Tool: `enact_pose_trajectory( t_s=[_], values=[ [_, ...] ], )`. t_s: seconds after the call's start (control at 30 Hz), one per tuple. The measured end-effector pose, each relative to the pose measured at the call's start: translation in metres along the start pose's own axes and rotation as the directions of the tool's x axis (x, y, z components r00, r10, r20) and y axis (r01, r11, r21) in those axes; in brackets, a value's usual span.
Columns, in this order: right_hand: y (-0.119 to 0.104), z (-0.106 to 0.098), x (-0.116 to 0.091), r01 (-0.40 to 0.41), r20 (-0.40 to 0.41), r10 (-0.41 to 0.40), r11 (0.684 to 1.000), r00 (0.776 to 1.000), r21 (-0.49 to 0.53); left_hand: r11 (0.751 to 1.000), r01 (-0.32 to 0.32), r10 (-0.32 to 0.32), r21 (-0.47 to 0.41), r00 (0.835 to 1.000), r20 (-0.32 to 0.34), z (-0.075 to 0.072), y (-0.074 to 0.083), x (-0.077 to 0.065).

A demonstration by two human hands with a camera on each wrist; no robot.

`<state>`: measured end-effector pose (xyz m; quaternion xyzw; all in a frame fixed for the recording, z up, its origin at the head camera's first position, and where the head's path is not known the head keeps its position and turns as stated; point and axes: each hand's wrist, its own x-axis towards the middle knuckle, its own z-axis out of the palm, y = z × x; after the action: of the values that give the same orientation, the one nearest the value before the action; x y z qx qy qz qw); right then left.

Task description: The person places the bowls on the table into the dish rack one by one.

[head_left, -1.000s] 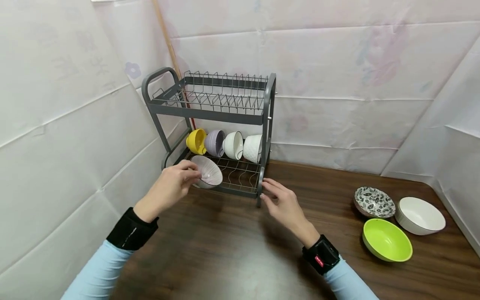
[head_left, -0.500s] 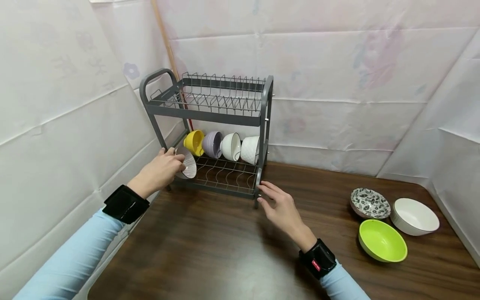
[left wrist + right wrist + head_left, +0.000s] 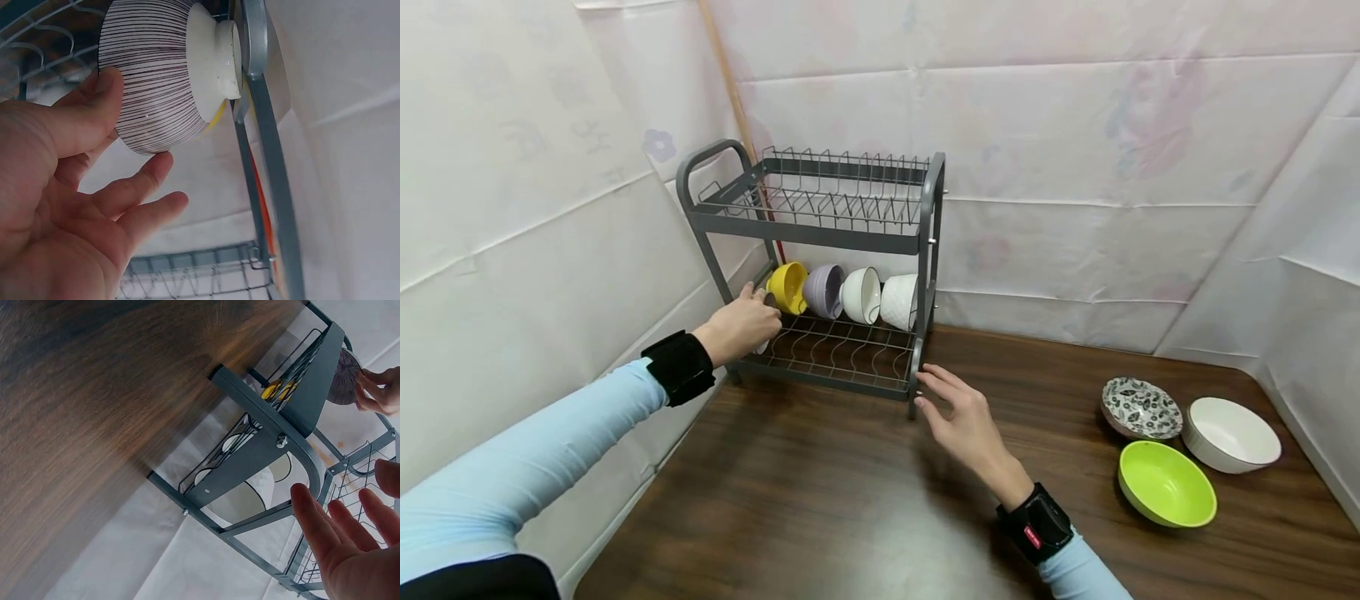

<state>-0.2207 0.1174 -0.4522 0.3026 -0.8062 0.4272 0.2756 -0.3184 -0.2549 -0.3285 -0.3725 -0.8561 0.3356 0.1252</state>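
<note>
My left hand point(image 3: 741, 327) is at the left end of the lower tier of a grey two-tier dish rack point(image 3: 805, 233). It pinches a bowl with thin dark stripes point(image 3: 156, 75) by the rim, thumb on the outer wall. The bowl stands on its side, its white foot beside the rack's side frame; in the head view the hand hides most of it. My right hand point(image 3: 962, 421) has its fingertips at the rack's front right post, fingers loosely bent. Behind the striped bowl, a yellow bowl point(image 3: 787, 288) and a purple bowl point(image 3: 824, 292) stand tilted in the back row.
Two white bowls point(image 3: 861, 296) continue the back row to the right. On the brown table point(image 3: 820, 492), a black-and-white patterned bowl point(image 3: 1141, 407), a white bowl point(image 3: 1231, 433) and a lime green bowl point(image 3: 1167, 483) sit at the right. Sheeted walls point(image 3: 1075, 125) stand close behind and left.
My left hand has carried the striped bowl left onto the rack's lower tier, and the bowl has turned from tilted upward to on its side. My right hand stays by the post.
</note>
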Motion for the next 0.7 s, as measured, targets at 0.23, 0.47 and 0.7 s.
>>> enact_pose_trajectory(
  t_s=[0.23,0.47,0.7],
  values=[
    [0.002,-0.002,0.000,-0.001,0.001,0.001,1.000,1.000,0.029,0.999,-0.034,0.034,0.014,0.999,-0.030,0.011,-0.001,-0.001],
    [0.003,-0.003,0.001,-0.009,0.009,0.009,1.000,1.000,0.020,0.999,-0.037,0.036,-0.004,0.997,-0.070,0.024,-0.005,-0.003],
    [0.006,-0.003,-0.001,-0.007,-0.008,0.007,1.000,1.000,0.010,0.997,-0.049,0.042,-0.055,0.992,-0.116,0.035,-0.006,0.000]
  ],
)
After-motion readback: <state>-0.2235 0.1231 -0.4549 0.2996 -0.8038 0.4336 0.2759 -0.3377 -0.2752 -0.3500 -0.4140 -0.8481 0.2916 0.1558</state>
